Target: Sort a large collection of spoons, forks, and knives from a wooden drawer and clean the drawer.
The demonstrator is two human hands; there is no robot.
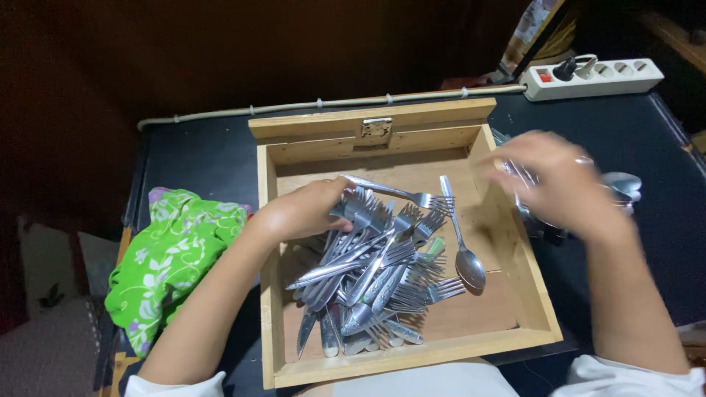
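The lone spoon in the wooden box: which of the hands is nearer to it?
Right, though not by much. The right hand hovers blurred over the box's right wall, up and right of the spoon. The left hand rests on the fork pile, left of it.

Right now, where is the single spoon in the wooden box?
In the head view, the spoon lies on the right side of the wooden box, just right of the pile of forks, with its bowl toward the person.
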